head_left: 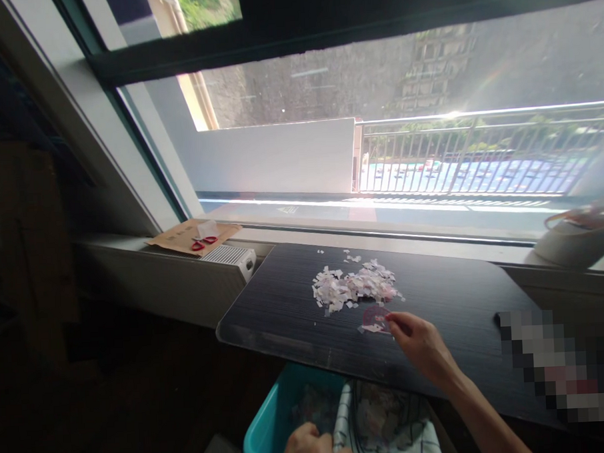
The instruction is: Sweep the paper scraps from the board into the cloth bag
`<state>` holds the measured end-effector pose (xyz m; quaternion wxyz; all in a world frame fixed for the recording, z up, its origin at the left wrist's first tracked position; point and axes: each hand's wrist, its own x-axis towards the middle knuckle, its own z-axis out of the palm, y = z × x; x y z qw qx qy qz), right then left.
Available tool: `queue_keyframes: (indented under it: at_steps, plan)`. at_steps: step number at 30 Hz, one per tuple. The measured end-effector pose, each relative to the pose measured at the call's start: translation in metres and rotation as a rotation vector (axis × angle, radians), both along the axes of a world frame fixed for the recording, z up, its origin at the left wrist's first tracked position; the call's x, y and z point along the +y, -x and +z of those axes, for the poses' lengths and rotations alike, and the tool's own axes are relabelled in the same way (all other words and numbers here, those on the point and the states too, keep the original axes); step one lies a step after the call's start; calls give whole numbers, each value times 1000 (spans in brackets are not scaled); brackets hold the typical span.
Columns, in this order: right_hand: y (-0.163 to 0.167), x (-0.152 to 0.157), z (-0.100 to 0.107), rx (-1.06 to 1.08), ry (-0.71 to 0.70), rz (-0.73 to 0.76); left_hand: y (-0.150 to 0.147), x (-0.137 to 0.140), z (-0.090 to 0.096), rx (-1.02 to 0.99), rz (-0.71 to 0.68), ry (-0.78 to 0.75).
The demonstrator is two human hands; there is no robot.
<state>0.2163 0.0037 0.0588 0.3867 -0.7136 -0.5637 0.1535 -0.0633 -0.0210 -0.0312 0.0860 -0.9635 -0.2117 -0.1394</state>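
My right hand (420, 348) reaches over the dark table (275, 301), its fingers pinched on the edge of a half-round, see-through pink protractor (376, 315). The protractor is low at the tabletop, with a few pale scraps at it. Just beyond it lies a loose heap of small white paper scraps (354, 284). Below the table's front edge, my left hand (314, 446) is closed at the near rim of a checked cloth bag (343, 412); its fingertips are partly hidden. The bag, with scraps inside, sits beside a teal bin (263, 422) that also holds pale bits.
Red-handled scissors (204, 243) lie on a brown envelope (177, 237) on the sill at left, above a white ridged box (236, 259). A pale pot (573, 238) stands on the right sill. A blurred-out object (558, 369) lies at the table's right. The window runs behind.
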Motion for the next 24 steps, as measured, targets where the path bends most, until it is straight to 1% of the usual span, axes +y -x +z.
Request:
queue_keyframes:
  at_steps: [2,3,6,7,9,11,14,17,19,21,24]
  plan:
    - [4,2,-1,15,17,46,-1,-1,-9,-18,26,-18]
    - [4,2,-2,27,14,46,-1,-1,-11,-18,12,-12]
    - [2,1,-1,52,-14,8,1,-2,-10,-1,-44,10]
    - [2,1,0,55,-17,4,0,-2,-9,7,-36,4]
    - [5,0,1,55,-12,17,-4,-3,-7,21,25,-28]
    - [10,0,2,60,-4,54,-10,-5,-3,33,54,-53]
    - [16,1,1,81,-3,104,-17,-7,9,57,10,-38]
    - [17,2,-2,89,-13,78,-20,-8,23,80,-16,-25]
    - [17,2,-5,79,-7,79,-22,-8,29,107,-21,-12]
    - [19,-1,-8,74,17,122,-24,-8,31,161,-15,12]
    - [24,-6,-10,126,62,220,-28,-8,34,253,-16,65]
